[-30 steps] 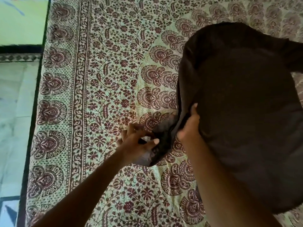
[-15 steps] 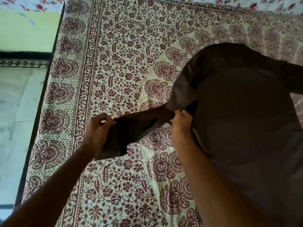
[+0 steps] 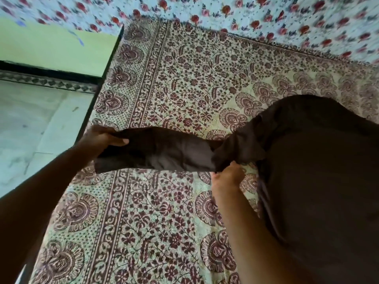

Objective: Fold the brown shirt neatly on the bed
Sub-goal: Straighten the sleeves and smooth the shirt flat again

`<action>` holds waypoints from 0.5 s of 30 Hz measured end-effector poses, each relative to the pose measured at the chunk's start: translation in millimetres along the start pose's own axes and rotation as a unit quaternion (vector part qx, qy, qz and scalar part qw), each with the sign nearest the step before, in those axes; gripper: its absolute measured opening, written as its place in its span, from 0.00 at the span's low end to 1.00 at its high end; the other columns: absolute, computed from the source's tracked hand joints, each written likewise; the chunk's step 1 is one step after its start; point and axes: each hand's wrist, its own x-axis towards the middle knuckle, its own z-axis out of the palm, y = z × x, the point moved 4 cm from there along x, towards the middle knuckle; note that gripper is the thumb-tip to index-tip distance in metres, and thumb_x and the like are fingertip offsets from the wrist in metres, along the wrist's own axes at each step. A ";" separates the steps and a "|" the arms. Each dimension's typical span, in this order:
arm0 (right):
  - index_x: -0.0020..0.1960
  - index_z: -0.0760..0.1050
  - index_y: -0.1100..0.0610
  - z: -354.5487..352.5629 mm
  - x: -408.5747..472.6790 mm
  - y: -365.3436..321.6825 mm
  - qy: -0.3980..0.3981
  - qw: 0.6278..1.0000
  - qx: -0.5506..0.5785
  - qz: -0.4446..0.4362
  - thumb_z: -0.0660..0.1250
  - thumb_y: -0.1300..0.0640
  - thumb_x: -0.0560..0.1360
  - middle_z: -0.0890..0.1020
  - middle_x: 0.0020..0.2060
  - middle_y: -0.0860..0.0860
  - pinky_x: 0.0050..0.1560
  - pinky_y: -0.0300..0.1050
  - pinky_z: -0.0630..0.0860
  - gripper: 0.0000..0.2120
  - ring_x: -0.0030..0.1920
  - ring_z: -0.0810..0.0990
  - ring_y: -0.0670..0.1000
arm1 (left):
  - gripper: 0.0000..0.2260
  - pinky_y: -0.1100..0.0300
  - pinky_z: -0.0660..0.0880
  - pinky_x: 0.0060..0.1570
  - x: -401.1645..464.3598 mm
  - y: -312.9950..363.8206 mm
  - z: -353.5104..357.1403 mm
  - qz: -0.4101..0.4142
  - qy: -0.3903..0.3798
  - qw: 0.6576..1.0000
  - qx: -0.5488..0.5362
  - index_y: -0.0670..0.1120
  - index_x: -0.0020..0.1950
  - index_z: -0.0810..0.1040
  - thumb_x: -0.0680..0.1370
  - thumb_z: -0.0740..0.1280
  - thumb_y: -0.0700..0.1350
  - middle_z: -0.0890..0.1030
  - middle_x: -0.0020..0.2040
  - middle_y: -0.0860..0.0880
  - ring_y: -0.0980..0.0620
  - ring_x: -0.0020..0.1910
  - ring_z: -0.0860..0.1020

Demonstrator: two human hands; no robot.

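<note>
Right hand (image 3: 227, 177): fingers are curling round the shirt where sleeve meets body, pinning it near the bed
Left hand (image 3: 100, 138): is gripping the sleeve (image 3: 160, 150) cuff, thumb on top, drawing it taut toward the bed's edge
Step advice: judging by this, keeping the sleeve flat and wrinkle-free before laying it across the body should be giving a cleaner fold
Brown shirt (image 3: 320, 171): is lying spread on the patterned bed (image 3: 174, 78), dark, soft, slightly rumpled at the shoulder

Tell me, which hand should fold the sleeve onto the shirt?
Probably the left hand: it grips the sleeve at its free end, so it can carry it over the shirt. The right hand pinches near the shoulder, anchoring it.
</note>
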 end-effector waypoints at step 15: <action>0.55 0.73 0.60 78.9 -22.1 70.1 -0.057 0.986 -0.156 0.032 0.69 0.63 0.81 0.81 0.53 0.62 0.36 0.50 0.82 0.06 0.43 0.82 0.56 | 0.09 0.51 0.80 0.48 63.5 -1.4 -84.0 0.094 0.226 0.968 0.061 0.54 0.48 0.82 0.73 0.77 0.43 0.84 0.41 0.48 0.44 0.46 0.83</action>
